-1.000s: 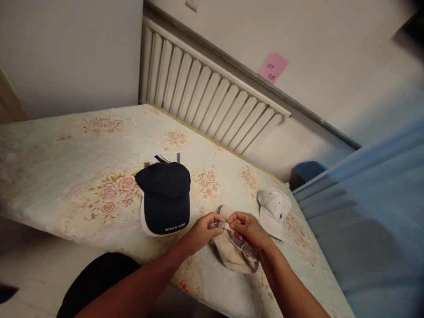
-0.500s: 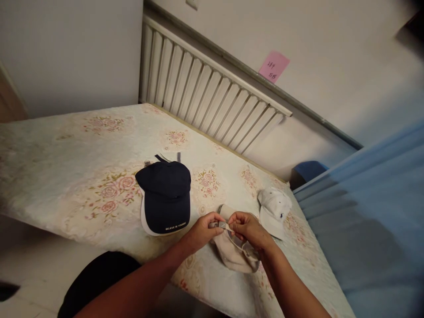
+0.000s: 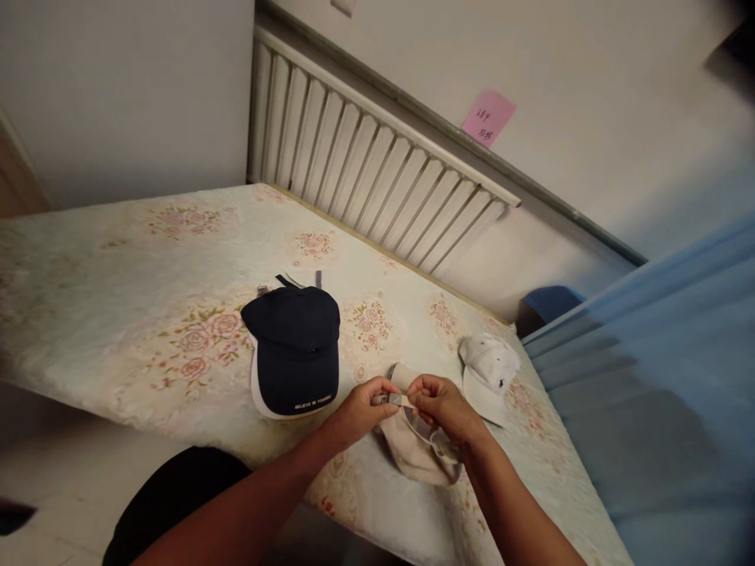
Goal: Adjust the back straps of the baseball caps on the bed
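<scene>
- "BELIEVE IN YOURSELF", we read across the navy cap (image 3: 298, 342)'s brim!
- The pink note (image 3: 489, 118) bore handwriting we couldn't read for certain.
- Our left hand (image 3: 359, 413) pinched the grey buckle (image 3: 395, 399), our right hand (image 3: 445, 409) the strap (image 3: 407, 401); the beige cap (image 3: 413, 452) sat beneath, right of the navy one.
- Since the earlier frame, we'd barely moved.

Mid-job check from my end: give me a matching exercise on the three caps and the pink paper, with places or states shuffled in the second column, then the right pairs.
Things:
1. Navy cap
2. Pink paper
3. White cap
4. Beige cap

Places or states:
A. Small dark emblem on its front
B. Strap held by the left hand and right hand
C. Pale lettering near its brim's edge
D. On the wall, above the radiator

Right pairs: 1-C, 2-D, 3-A, 4-B.
</scene>
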Demonstrator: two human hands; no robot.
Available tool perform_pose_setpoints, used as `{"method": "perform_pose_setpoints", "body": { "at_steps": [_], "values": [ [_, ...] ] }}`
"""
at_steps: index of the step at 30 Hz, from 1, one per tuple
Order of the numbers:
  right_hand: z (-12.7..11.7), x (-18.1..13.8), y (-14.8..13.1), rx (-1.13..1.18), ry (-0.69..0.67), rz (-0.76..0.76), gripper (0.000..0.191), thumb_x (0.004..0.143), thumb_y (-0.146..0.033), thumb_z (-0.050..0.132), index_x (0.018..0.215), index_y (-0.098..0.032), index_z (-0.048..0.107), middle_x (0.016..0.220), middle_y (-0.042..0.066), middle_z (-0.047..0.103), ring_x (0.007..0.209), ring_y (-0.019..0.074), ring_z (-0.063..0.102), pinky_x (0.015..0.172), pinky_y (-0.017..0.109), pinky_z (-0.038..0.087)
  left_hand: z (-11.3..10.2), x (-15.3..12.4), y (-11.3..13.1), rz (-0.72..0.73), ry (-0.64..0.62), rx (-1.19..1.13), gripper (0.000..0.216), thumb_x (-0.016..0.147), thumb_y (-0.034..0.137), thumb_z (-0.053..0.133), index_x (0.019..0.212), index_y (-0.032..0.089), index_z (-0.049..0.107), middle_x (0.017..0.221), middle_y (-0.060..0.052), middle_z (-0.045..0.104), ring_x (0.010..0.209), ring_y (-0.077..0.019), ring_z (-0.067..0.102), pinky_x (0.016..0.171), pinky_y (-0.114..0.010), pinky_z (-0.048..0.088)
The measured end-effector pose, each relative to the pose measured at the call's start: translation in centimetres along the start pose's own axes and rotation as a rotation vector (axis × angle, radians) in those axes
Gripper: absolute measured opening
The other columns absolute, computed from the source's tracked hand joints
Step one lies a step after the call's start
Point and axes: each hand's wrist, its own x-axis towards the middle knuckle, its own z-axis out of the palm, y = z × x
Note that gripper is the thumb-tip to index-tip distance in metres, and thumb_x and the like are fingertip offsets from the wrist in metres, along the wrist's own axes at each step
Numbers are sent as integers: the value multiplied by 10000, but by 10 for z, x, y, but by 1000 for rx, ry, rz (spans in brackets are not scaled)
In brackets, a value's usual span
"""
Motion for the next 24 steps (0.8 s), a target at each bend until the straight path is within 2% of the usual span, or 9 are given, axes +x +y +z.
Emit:
{"method": "perform_pose_setpoints", "body": {
  "at_steps": [7,19,24],
  "values": [
    [0,-1,-6,-124,30,-23,108,713,-285,602,727,-186,560,545,-38,553,425,53,326,418,212,211,1,-1,3,-8,6,-25,237,735,231,626,953,164,561,824,18,565,739,-110,502,662,-234,361],
    [8,1,7,3,60,-43,214,710,-374,662,706,-190,551,519,-39,560,389,52,345,396,213,209,-1,1,-4,-13,20,-19,261,743,265,622,980,171,564,780,28,534,722,-114,490,644,-231,346],
    [10,0,7,65,68,-53,214,703,-360,664,720,-183,545,526,-39,574,376,44,335,394,209,196,-1,2,-7,-5,29,-6,252,737,260,627,963,162,571,739,33,519,688,-109,468,622,-234,328]
  ]
}}
